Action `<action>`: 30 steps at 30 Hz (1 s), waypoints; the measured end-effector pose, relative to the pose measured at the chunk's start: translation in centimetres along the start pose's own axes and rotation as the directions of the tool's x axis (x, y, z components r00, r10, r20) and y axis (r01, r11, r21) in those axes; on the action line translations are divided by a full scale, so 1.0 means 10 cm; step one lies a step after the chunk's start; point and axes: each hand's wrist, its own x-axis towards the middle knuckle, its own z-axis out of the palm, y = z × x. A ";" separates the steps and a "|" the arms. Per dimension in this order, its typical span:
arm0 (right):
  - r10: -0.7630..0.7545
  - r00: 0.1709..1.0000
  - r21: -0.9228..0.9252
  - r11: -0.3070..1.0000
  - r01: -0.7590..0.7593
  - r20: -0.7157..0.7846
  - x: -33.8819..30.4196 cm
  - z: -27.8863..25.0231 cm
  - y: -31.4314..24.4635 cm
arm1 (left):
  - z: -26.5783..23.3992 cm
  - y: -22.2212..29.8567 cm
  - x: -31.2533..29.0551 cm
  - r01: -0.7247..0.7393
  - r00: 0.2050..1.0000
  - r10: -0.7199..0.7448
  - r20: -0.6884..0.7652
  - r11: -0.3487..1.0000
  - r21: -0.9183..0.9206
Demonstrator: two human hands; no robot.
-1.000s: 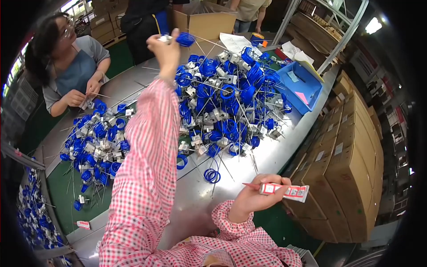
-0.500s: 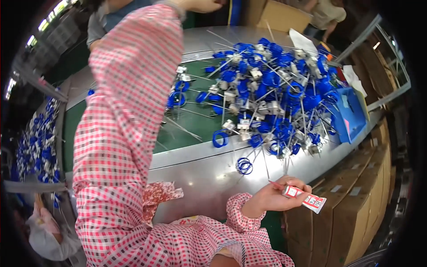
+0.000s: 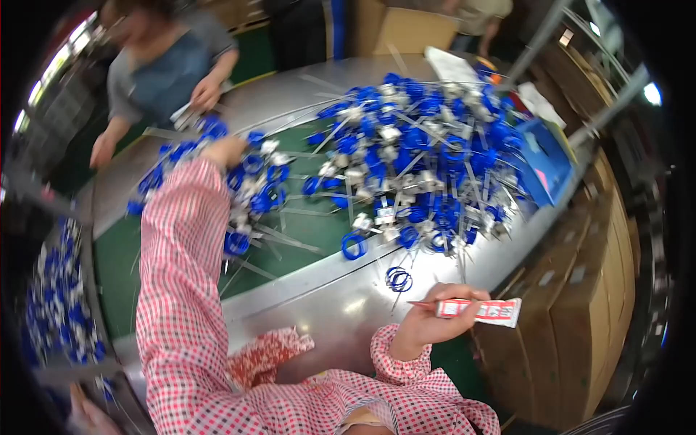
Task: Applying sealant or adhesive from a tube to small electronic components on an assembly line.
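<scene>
Red-and-white tube (image 3: 499, 311) sits gripped in the right hand (image 3: 438, 319), nozzle (image 3: 421, 304) pointing left; too hard a squeeze could make it leak; the left hand (image 3: 225, 151), blurred, is at the smaller pile of blue coils (image 3: 270, 197) — whether it holds one I cannot tell — and since thin rods (image 3: 257, 269) cross there, a quick pull could drag neighbours along; a second ago that hand was raised, holding a coil.

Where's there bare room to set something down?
Metal edge, between the red cloth and the loose blue coil; green surface, left of your left sleeve. Crowded: the big coil pile and the smaller pile around your left hand.
</scene>
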 end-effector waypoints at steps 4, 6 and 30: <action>-0.011 0.999 -0.110 0.994 0.016 0.049 -0.06 0.02 0.02 | 0.27 0.06 -0.10 0.178 0.980 -0.166 -0.108 0.977 0.117; 0.062 0.997 -0.083 0.995 -0.058 0.042 -0.04 0.01 -0.01 | 0.28 -0.04 -0.02 0.134 0.983 -0.118 -0.138 0.985 0.109; 0.074 0.994 -0.132 0.989 -0.064 0.076 -0.18 0.08 -0.15 | -0.33 0.00 -1.08 -0.245 0.956 0.185 -0.227 0.930 -0.275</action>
